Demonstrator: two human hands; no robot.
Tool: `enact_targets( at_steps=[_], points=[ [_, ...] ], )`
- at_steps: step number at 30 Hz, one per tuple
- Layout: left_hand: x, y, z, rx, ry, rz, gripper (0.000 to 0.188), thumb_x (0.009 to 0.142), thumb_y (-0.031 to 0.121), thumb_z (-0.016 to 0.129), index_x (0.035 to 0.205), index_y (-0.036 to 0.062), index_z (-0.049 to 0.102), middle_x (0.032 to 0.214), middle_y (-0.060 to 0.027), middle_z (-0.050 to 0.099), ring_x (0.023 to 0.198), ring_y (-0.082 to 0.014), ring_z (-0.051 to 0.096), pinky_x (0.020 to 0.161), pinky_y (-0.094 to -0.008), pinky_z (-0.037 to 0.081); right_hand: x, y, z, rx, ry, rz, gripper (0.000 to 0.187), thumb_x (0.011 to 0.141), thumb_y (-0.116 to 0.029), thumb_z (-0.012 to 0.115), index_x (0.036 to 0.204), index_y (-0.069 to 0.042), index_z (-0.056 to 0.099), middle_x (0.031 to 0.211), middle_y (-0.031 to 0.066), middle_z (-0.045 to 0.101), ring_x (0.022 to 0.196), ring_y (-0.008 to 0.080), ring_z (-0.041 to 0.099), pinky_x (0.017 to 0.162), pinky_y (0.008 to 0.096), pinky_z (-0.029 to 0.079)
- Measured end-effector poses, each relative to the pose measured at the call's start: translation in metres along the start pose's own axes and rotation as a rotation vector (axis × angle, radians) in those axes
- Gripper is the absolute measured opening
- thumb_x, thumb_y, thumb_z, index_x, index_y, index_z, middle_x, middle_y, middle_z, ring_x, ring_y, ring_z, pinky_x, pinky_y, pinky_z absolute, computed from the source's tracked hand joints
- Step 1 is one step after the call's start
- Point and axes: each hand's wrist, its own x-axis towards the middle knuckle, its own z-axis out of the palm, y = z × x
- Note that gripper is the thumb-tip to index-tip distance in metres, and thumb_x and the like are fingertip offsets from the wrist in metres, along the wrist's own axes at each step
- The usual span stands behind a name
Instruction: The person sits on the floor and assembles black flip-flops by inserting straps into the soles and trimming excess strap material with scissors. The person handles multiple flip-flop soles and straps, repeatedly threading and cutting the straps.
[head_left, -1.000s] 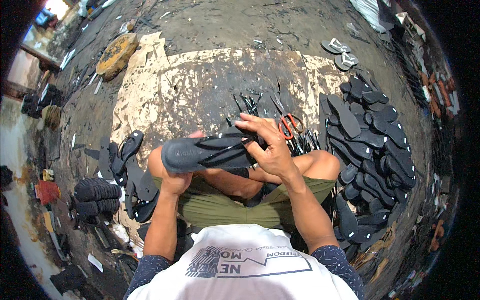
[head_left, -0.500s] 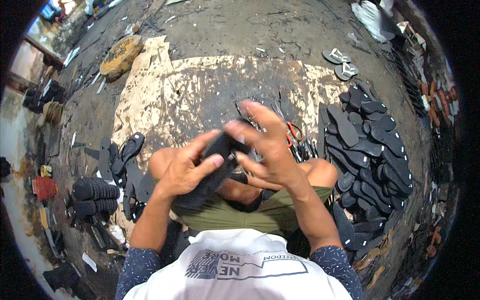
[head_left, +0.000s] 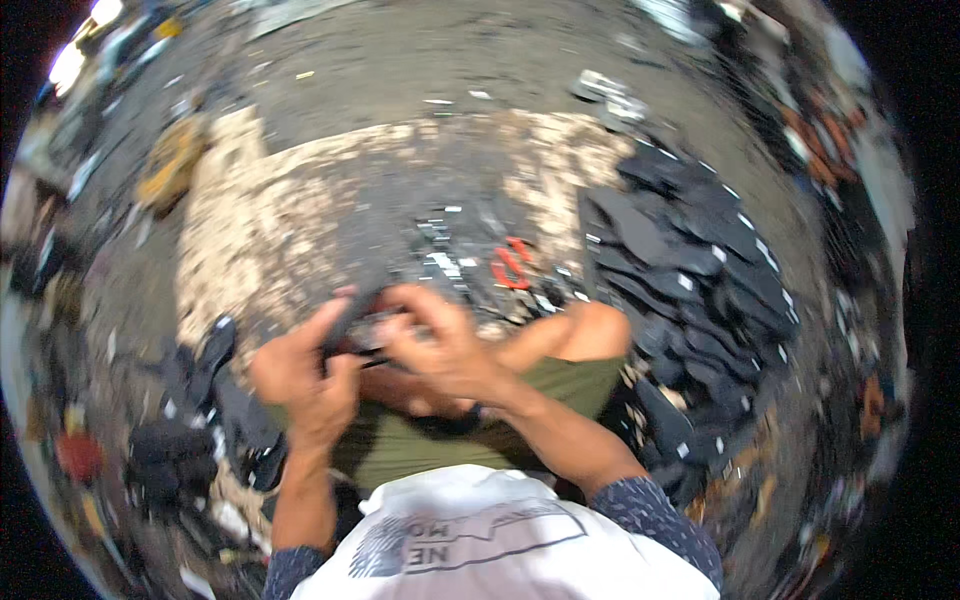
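Observation:
A black sandal (head_left: 347,322) is tilted up on its edge above my lap, blurred by motion. My left hand (head_left: 312,372) is closed round it, thumb on the near side and fingers on the far side. Curled in against its right side, my right hand (head_left: 435,342) grips it with bent fingers. Its strap area is partly hidden behind the fingers. Beyond my hands, orange-handled scissors (head_left: 510,265) and several small metal tools (head_left: 440,262) lie on the stained sheet (head_left: 225,245).
To my right spreads a large heap of black sandals (head_left: 690,285). A smaller group of black sandals (head_left: 245,415) lies by my left knee. A pair of pale flip-flops (head_left: 610,95) rests beyond the sheet, and a round yellowish block (head_left: 172,165) stands at the far left.
Both hands have moved left and toward my lap with the sandal. My right fingers, spread before, are now curled in against it. The whole view has shifted and blurred.

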Motion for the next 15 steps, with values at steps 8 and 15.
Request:
enact_targets(
  at_steps=[8,15],
  points=[
    [-0.140,-0.152,-0.267,0.791,0.072,-0.470,0.055,0.107,0.023,0.057,0.154,-0.0021,0.043,0.156,-0.0187,0.048,0.143,-0.0282,0.045,0.117,-0.0400,0.036,-0.005,0.133,-0.306,-1.471,0.646,0.212,0.064,0.079,-0.038,0.085,0.132,-0.008,0.064,0.145,0.0210,0.054,0.132,0.0380,0.054,0.109,0.0511,0.043],
    [-0.007,-0.045,-0.082,-0.002,0.352,-0.358,0.043,0.099,0.005,0.063,0.142,0.0009,0.057,0.139,-0.0146,0.063,0.126,-0.0222,0.060,0.109,-0.0363,0.046,-0.013,0.071,-0.289,-1.231,0.454,0.068,0.036,0.098,-0.022,0.062,0.129,-0.006,0.060,0.104,0.0248,0.070,0.094,0.0430,0.069,0.082,0.0520,0.055]
  ],
)
